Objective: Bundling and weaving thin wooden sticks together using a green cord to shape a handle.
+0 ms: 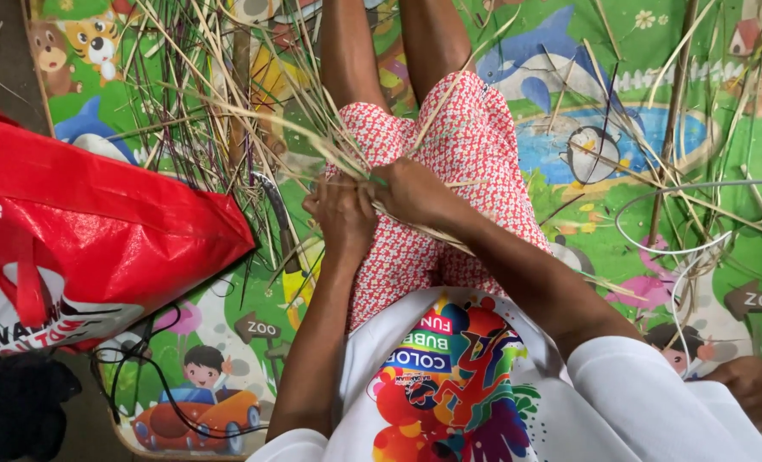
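Both hands, left hand (342, 214) and right hand (411, 190), closed on reed strips (252, 111); keep tension even above your lap.

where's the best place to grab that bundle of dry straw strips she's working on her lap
Probably at the gathered neck of the straw bundle, where the left hand and right hand already pinch it over the lap. There the strips lie tight together; beyond, toward the knees, they fan loose. Come from the near side, thumb on top, fingers under.
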